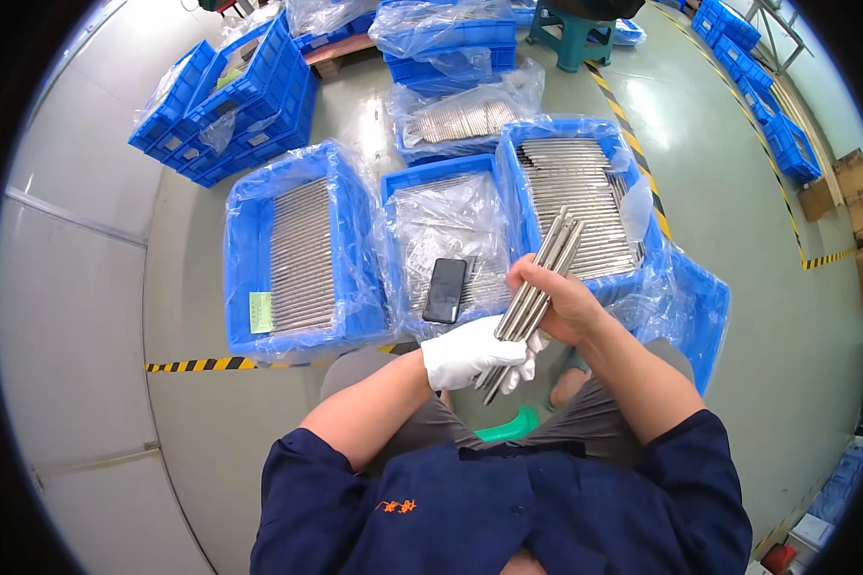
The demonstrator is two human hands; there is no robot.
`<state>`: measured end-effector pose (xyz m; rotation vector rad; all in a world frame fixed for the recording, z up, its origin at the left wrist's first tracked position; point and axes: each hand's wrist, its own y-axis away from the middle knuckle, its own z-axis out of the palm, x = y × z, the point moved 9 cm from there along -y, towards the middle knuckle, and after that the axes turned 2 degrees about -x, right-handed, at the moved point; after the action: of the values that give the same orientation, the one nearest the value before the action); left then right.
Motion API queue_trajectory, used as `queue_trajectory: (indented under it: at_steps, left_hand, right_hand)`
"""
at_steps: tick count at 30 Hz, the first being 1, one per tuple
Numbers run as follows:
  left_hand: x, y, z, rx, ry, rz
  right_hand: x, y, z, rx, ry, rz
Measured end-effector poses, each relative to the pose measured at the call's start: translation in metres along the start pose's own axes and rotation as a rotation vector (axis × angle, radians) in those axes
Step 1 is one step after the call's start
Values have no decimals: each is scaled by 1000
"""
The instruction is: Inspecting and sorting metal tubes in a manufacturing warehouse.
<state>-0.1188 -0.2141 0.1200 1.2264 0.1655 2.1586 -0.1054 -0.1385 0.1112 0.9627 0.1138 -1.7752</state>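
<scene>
Head view: gloved left hand and bare right hand both have their grip closed around a bundle of metal rods, held above the lap. On the floor, plastic-lined blue crates hold rows of rods: left crate, right crate. A dark phone lies on the middle crate.

A black phone lies on the plastic-lined middle blue crate.
</scene>
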Motion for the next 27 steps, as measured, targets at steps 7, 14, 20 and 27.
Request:
queue_trajectory:
  at_steps: [7,14,20,27]
  left_hand:
    - [19,-7,-14,85,685,258]
    - [-2,-7,-37,484,735,153]
    - [6,-3,20,-193,181,10]
    - [27,16,-38,349,-164,78]
  right_hand:
    - [-56,18,-23,292,-68,-379]
    - [-42,22,1,249,183,-511]
    - [-35,16,25,-28,381,-228]
    - [-56,23,-39,385,-18,-139]
